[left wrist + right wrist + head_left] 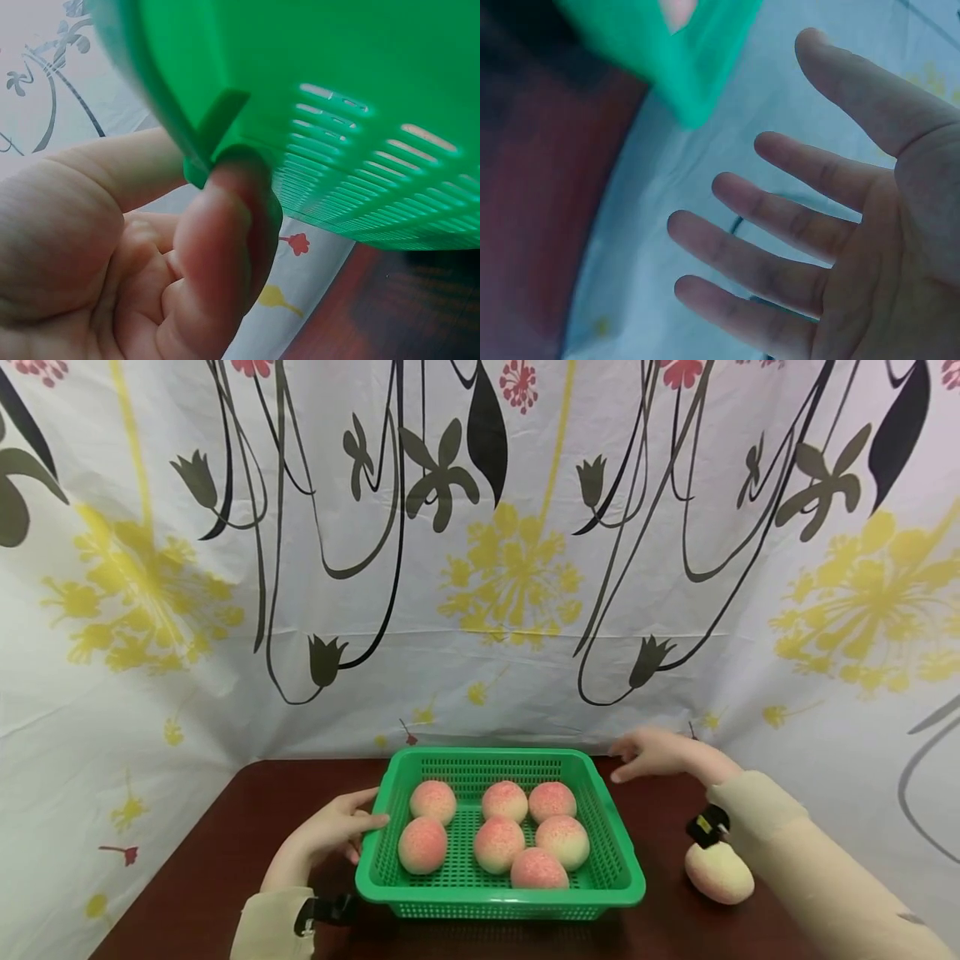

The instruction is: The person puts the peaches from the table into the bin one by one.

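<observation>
A green plastic basket (498,894) holds several pink-and-cream peaches, one of them a front peach (540,868). My left hand (330,831) grips the basket's left rim. In the left wrist view the thumb and curled fingers (214,247) of that hand pinch the green edge from outside. My right hand (656,753) hovers off the basket's far right corner, apart from it and holding nothing. The right wrist view shows its fingers (757,262) spread and nearly straight. Under the right forearm lies a single peach (718,875), partly hidden by the wrist strap.
The basket stands on a dark reddish-brown table (225,852). Behind the table and along both sides hangs a white curtain (480,693) printed with flowers and stems. Each wrist carries a black strap with a small device, such as the right strap (707,825).
</observation>
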Motion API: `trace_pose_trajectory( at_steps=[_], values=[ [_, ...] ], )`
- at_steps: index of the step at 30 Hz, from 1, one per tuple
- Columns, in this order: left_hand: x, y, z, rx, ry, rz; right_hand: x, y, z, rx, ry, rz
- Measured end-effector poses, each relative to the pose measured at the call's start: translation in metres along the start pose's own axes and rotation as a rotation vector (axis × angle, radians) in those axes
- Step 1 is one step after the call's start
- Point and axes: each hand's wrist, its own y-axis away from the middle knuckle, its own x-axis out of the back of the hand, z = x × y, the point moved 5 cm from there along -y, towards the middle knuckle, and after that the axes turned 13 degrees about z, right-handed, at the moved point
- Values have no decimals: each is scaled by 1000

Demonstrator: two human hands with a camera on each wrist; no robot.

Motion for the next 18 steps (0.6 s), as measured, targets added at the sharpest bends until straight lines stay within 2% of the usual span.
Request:
trace_pose_trajectory(
  at_steps=[5, 9, 14, 18],
  values=[
    [0, 0, -1, 1, 9, -4, -13, 42, 36, -55, -12, -3],
    [0, 0, -3, 14, 16, -8, -24, 68, 58, -124, -53, -50],
    [0, 1, -5, 20, 19, -15, -33, 86, 77, -196, -102, -146],
    [-1, 1, -5, 15, 28, -25, -39, 95, 87, -216, -114, -173]
  ],
)
